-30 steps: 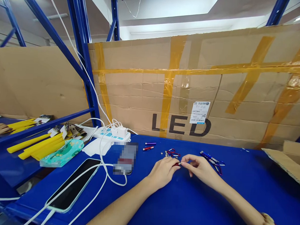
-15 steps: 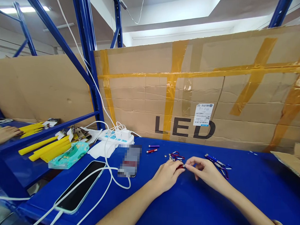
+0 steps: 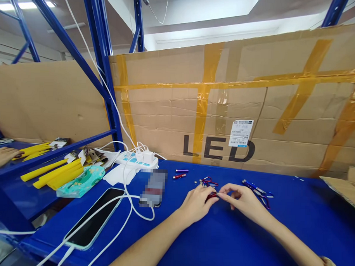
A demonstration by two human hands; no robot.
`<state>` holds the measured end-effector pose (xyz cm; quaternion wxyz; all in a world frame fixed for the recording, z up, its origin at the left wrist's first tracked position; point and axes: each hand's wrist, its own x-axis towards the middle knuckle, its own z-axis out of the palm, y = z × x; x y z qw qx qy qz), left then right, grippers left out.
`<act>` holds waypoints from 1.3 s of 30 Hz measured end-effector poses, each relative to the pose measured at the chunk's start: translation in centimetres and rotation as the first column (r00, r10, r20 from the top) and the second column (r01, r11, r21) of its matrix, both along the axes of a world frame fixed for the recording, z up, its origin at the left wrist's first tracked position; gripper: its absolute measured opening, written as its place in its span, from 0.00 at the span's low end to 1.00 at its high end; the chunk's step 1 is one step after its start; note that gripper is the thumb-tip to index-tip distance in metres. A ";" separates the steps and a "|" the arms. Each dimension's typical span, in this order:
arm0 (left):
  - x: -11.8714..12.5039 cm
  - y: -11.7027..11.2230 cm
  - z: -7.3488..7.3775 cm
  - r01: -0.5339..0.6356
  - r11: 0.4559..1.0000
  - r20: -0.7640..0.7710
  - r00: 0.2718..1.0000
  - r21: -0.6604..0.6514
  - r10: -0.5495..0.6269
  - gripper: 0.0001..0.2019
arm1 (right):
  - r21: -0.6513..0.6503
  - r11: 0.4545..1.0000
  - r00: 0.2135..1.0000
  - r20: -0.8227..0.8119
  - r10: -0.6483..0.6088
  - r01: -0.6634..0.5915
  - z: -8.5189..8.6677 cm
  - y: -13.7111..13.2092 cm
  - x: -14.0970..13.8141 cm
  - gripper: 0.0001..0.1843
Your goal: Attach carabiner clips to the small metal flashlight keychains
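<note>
My left hand (image 3: 196, 203) rests on the blue table (image 3: 237, 243) with its fingers closed round a small red keychain flashlight (image 3: 211, 196). My right hand (image 3: 242, 200) meets it from the right, thumb and forefinger pinched at the flashlight's silver end; what the pinch holds is too small to tell. Just beyond the hands lies a small heap of silver parts and red and blue carabiner clips (image 3: 206, 182). A purple flashlight body (image 3: 181, 170) and a red one (image 3: 178, 176) lie further left. Several blue flashlights with clips (image 3: 256, 189) lie to the right.
A phone (image 3: 94, 218) on a white charging cable lies at the front left, near a white power strip (image 3: 137, 159) and a blurred dark object (image 3: 154, 188). A taped cardboard wall marked LED (image 3: 225, 107) backs the table. Yellow sticks (image 3: 53, 173) and another person's hand (image 3: 0, 156) are at the left.
Both hands have stayed together on the red flashlight with only small finger shifts. The camera view has shifted slightly.
</note>
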<state>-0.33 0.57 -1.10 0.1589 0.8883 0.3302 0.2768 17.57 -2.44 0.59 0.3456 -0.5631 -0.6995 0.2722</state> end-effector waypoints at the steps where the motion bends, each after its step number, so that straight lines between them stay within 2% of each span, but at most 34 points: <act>1: 0.0 0.0 -0.1 -0.003 1.000 0.004 1.000 -0.004 0.003 0.11 | 0.001 1.000 1.000 0.002 -0.003 0.003 0.0 0.0 0.0 0.21; 9: 0.0 0.1 -0.1 -0.010 1.000 -0.008 1.000 0.000 0.010 0.11 | -0.003 1.000 1.000 -0.017 -0.008 0.008 -0.3 0.1 0.1 0.21; 22: 0.0 -0.1 0.0 0.047 0.999 -0.001 0.999 0.007 -0.047 0.13 | -0.059 0.998 0.997 -0.082 0.004 -0.009 0.1 0.1 0.3 0.19; 27: 0.1 -0.2 0.1 0.036 0.999 -0.036 0.999 0.011 -0.036 0.14 | -0.054 0.998 0.993 -0.115 0.032 -0.038 0.3 0.0 0.0 0.22; 39: 0.0 -0.5 0.3 0.036 0.997 -0.055 0.998 0.068 -0.032 0.13 | -0.050 0.999 0.996 -0.094 0.008 -0.013 0.0 0.1 -0.2 0.25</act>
